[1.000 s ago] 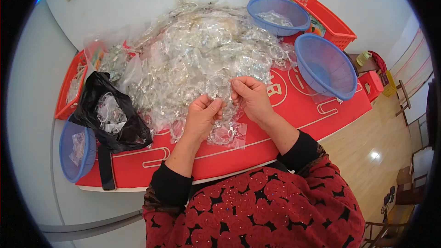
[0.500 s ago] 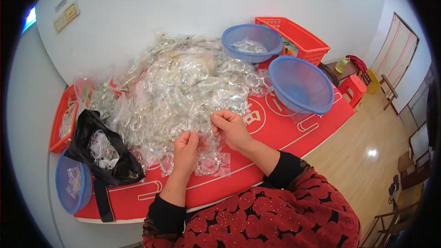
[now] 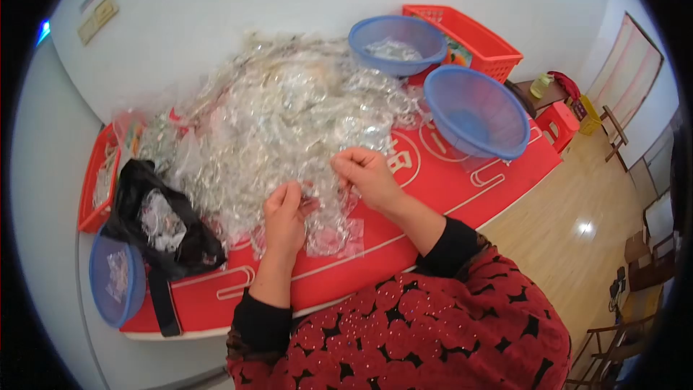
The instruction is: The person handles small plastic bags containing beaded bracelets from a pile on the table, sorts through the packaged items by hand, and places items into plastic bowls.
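A large heap of small clear plastic packets (image 3: 289, 115) with shiny contents covers much of the red-covered table (image 3: 440, 195). My left hand (image 3: 286, 218) is in front of the heap, thumb and fingers pinched together. My right hand (image 3: 364, 177) is a little farther forward and to the right, also pinched. Whatever sits between the fingertips is too small and transparent to make out. Below and between the hands, a clear packet (image 3: 336, 237) lies near the table's front edge.
At left are a black plastic bag (image 3: 130, 209) with packets inside, a red basket (image 3: 88, 198) and a blue basin (image 3: 101, 303). Two blue basins (image 3: 393, 65) (image 3: 469, 130) and a red basket (image 3: 498, 58) stand at the back right. A red stool (image 3: 561, 123) is beyond the table.
My hands have moved slightly apart, both still pinched. The camera view has shifted, so the table and heap appear higher in the picture.
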`<state>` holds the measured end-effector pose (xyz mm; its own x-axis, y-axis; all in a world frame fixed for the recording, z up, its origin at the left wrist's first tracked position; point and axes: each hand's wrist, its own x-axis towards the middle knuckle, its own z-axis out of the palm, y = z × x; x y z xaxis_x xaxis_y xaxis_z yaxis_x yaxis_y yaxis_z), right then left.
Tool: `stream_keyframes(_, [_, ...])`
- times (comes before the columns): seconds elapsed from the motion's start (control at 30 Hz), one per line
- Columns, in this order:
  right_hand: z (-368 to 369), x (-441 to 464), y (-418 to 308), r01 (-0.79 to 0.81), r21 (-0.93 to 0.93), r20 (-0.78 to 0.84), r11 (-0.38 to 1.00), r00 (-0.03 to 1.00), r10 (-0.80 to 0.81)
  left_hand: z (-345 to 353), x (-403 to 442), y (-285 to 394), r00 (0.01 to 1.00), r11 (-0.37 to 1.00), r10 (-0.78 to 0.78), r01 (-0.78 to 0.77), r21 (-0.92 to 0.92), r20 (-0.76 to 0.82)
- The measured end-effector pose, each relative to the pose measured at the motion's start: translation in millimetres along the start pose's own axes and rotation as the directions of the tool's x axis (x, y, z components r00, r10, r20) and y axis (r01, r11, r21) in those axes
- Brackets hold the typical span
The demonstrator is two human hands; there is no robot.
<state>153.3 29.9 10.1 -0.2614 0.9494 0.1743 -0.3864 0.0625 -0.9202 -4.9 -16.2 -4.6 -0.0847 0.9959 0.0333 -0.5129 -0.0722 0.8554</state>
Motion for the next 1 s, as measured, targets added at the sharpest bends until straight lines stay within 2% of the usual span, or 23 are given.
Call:
stream_keyframes(0.1, [-1.5,1.7,-0.7,0.013,0.013,0.001,1.0,1.0,-0.013,-3.3,2.5,-0.2,0.997,0.996,-0.076,0.077,-0.047,0.02])
stream_keyframes(0.3, [-7.0,2.4,-4.4,0.005,0.136,-0.027,0.991,1.0,-0.001,0.1,1.1,4.4,0.986,0.966,-0.097,0.127,-0.224,0.139])
stream_keyframes(0.4, [-11.4,-0.1,-2.6,-0.027,0.168,-0.015,0.985,0.999,0.03,-3.1,1.5,-7.2,0.989,0.991,-0.065,0.079,-0.107,0.133])
stream_keyframes(0.53, [-15.0,-10.2,-18.3,-0.042,0.084,-0.017,0.996,0.999,0.044,3.6,-1.0,-0.8,0.992,0.993,-0.105,0.108,-0.044,0.075])
stream_keyframes(0.63, [-37.6,-5.4,-71.4,-0.045,-0.095,-0.046,0.994,0.998,0.04,-0.2,-3.0,0.8,0.99,0.988,-0.092,0.104,-0.114,0.109])
stream_keyframes(0.7, [-62.4,12.3,-103.3,0.059,-0.14,-0.168,0.988,0.982,-0.082,-1.2,-5.5,0.9,0.987,0.986,-0.088,0.105,-0.126,0.133])
stream_keyframes(0.73, [-81.0,23.8,-120.0,0.126,-0.276,-0.195,0.953,0.963,-0.184,-1.3,-6.6,0.7,0.986,0.985,-0.089,0.108,-0.134,0.14])
stream_keyframes(0.8, [-123.7,52.3,-152.5,0.222,-0.401,-0.214,0.889,0.921,-0.326,-0.3,-7.3,0.4,0.982,0.985,-0.095,0.116,-0.13,0.162])
stream_keyframes(0.87, [-160.9,76.1,-179.9,0.216,-0.567,-0.299,0.795,0.845,-0.443,-1.4,-7.0,-1.6,0.98,0.985,-0.096,0.118,-0.122,0.174])
stream_keyframes(0.93, [-212.9,108.9,-192.4,0.248,-0.605,-0.376,0.757,0.749,-0.545,-3.3,-6.4,-4.0,0.979,0.987,-0.094,0.115,-0.108,0.181])
stream_keyframes(1.0, [-252.9,130.9,-202.6,0.14,-0.654,-0.496,0.743,0.662,-0.562,-3.1,-6.5,-3.5,0.979,0.989,-0.089,0.11,-0.103,0.185])
